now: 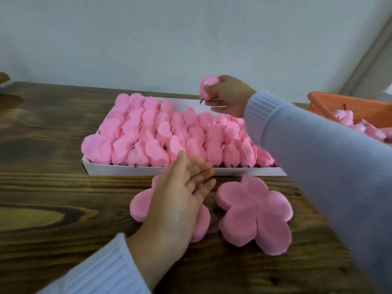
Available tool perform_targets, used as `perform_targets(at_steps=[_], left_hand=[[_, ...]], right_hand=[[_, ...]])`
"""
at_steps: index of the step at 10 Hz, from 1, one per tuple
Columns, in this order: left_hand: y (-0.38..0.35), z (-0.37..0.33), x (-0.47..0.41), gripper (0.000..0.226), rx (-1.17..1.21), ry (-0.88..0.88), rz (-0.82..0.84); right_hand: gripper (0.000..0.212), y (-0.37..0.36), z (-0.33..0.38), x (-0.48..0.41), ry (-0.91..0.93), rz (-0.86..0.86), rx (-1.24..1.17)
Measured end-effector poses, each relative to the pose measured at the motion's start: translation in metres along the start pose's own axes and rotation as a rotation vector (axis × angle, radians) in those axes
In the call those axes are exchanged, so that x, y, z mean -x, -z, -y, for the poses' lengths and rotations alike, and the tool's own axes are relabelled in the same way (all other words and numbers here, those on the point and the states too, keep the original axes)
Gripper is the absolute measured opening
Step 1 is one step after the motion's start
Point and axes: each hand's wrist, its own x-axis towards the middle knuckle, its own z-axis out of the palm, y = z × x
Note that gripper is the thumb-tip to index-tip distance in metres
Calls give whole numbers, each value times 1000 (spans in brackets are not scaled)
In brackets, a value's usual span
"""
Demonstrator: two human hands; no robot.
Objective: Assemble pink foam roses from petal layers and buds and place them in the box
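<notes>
A white box (148, 170) in the middle of the table holds several rows of pink foam roses (157, 136). Over the box's far right corner, my right hand (230, 95) grips a pink rose (209, 85) with a dark stem end pointing down. Near the box's front edge my left hand (180, 198) hovers with straight fingers over a stack of pink petal layers (140, 205), partly hiding it. A second flower-shaped petal stack (254, 213) lies to its right.
An orange basket (347, 107) with pink buds (347, 122) sits at the far right, behind my right sleeve. The dark wooden table (53, 187) stretches left and toward me. A pale wall stands behind the table.
</notes>
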Motion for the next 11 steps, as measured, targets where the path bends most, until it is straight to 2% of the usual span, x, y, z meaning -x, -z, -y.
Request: perform_targets(at_steps=[2, 4, 6, 7, 9, 10, 11], left_hand=[[1, 10, -4, 37, -81, -45, 45], [1, 14, -9, 30, -126, -81, 65], [0, 18, -10, 34, -229, -105, 73], [0, 17, -8, 35, -243, -102, 87], [2, 16, -2, 32, -240, -135, 127], [3, 17, -5, 32, -235, -118, 151], [1, 13, -1, 32, -219, -99, 140]], right_hand=[[28, -40, 0, -36, 191, -219, 263], [31, -55, -2, -50, 244, -154, 662], [41, -61, -7, -47, 189, 4, 940], [38, -63, -9, -47, 147, 38, 949], [41, -63, -16, -50, 175, -114, 793], [28, -59, -15, -53, 190, -97, 844], [30, -44, -5, -48, 274, -176, 831]])
